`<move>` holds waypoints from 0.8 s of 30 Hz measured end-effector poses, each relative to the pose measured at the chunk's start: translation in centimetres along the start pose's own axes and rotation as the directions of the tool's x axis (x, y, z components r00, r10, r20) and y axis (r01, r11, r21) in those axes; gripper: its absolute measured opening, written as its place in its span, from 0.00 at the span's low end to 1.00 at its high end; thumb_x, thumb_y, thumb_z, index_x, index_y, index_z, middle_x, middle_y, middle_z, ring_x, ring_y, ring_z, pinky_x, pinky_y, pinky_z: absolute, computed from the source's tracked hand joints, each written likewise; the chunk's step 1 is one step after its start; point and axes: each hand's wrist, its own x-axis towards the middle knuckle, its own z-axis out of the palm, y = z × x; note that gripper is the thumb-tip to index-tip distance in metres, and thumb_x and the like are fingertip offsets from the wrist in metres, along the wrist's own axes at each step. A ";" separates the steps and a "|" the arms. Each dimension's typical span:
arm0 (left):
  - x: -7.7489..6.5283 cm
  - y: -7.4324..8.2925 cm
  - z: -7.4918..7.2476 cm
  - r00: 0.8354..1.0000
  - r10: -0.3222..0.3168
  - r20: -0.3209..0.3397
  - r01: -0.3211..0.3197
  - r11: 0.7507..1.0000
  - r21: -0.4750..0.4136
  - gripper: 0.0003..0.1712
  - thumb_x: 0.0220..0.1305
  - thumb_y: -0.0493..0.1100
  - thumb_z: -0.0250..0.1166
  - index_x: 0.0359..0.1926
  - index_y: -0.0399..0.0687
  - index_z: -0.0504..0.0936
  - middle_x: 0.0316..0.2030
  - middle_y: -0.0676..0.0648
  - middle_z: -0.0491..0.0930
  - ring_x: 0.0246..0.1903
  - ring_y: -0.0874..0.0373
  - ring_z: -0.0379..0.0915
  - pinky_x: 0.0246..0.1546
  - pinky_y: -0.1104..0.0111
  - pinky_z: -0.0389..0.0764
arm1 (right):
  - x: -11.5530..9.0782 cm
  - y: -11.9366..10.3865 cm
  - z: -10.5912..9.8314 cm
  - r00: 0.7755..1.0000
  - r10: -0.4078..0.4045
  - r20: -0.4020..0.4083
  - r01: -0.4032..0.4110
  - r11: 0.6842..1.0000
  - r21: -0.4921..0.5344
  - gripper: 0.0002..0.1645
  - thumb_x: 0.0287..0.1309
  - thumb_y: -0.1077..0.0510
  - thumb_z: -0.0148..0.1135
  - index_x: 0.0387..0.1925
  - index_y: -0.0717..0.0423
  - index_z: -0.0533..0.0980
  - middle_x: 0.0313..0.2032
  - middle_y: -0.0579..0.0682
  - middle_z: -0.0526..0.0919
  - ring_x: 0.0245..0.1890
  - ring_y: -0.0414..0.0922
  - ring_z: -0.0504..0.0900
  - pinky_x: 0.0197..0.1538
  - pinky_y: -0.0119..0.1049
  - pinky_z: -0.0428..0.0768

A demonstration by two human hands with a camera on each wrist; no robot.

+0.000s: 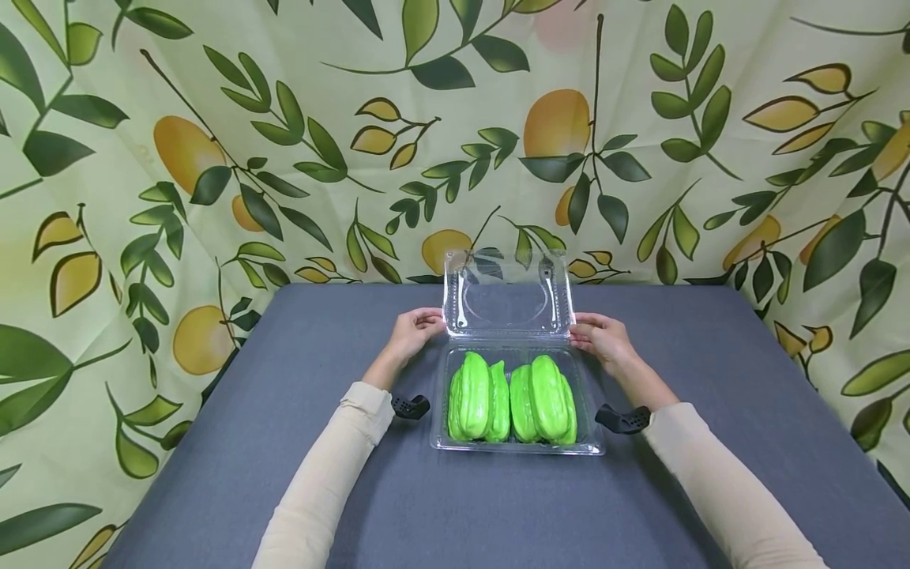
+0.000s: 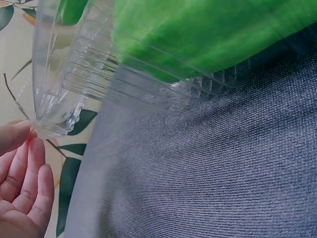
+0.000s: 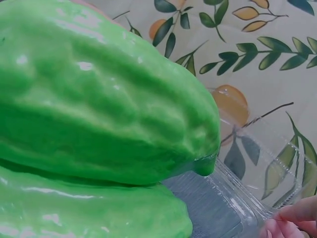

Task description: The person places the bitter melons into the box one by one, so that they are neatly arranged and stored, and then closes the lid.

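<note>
A clear plastic clamshell box (image 1: 517, 448) stands on the table, its hinged lid (image 1: 508, 304) raised at the back. Two shiny green ribbed fruits that look like star fruits, a left one (image 1: 474, 395) and a right one (image 1: 546, 399), lie side by side in the base. My left hand (image 1: 412, 333) pinches the lid's left edge near the hinge; the left wrist view shows its thumb and forefinger meeting at the clear plastic (image 2: 94, 74). On the opposite side my right hand (image 1: 604, 340) pinches the lid's right edge. A green fruit (image 3: 109, 99) fills much of the right wrist view.
A grey-blue cloth covers the table (image 1: 284, 379). Behind it and along both sides hangs a curtain (image 1: 455, 118) printed with leaves and orange fruit. Black straps (image 1: 410, 407) sit at the wrists beside the box.
</note>
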 end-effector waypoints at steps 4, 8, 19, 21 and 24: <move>-0.1 0.0 0.0 1.000 0.008 -0.010 -0.008 1.000 -0.005 0.19 0.60 0.32 0.65 0.52 0.31 0.79 0.42 0.36 0.83 0.29 0.73 0.73 0.34 0.82 0.74 | -0.1 0.0 0.1 0.999 -0.032 0.005 0.031 0.999 0.025 0.30 0.63 0.68 0.55 0.65 0.73 0.61 0.24 0.37 0.79 0.24 0.31 0.79 0.33 0.21 0.82; -0.1 0.0 -0.1 1.000 0.012 -0.019 -0.012 1.000 -0.017 0.18 0.60 0.32 0.65 0.52 0.32 0.80 0.38 0.42 0.83 0.29 0.73 0.73 0.33 0.83 0.74 | -0.3 -0.1 0.2 0.998 -0.055 0.011 0.054 0.998 0.045 0.30 0.63 0.68 0.55 0.64 0.75 0.60 0.23 0.36 0.79 0.24 0.31 0.80 0.34 0.21 0.82; -0.4 0.1 -0.1 0.998 0.056 -0.040 -0.057 0.998 -0.024 0.16 0.59 0.31 0.66 0.49 0.31 0.80 0.36 0.43 0.83 0.28 0.73 0.73 0.32 0.83 0.73 | -0.7 0.1 0.3 0.993 -0.113 -0.041 0.111 0.993 -0.050 0.27 0.63 0.67 0.55 0.62 0.73 0.64 0.21 0.33 0.79 0.24 0.29 0.80 0.33 0.20 0.82; -0.4 0.2 -0.1 0.998 0.053 -0.041 -0.054 0.998 -0.023 0.16 0.59 0.31 0.66 0.49 0.31 0.80 0.35 0.46 0.83 0.29 0.73 0.73 0.33 0.83 0.73 | -0.7 0.2 0.4 0.991 -0.125 -0.047 0.122 0.991 -0.052 0.26 0.63 0.68 0.55 0.61 0.73 0.65 0.21 0.32 0.79 0.24 0.29 0.80 0.33 0.21 0.82; -0.5 0.3 -0.1 0.998 0.051 -0.042 -0.052 0.998 -0.023 0.17 0.59 0.31 0.66 0.50 0.31 0.80 0.34 0.48 0.82 0.29 0.73 0.73 0.32 0.83 0.73 | -0.8 0.2 0.4 0.987 -0.154 -0.044 0.151 0.987 -0.052 0.25 0.63 0.69 0.55 0.60 0.75 0.65 0.20 0.32 0.79 0.23 0.29 0.80 0.32 0.21 0.82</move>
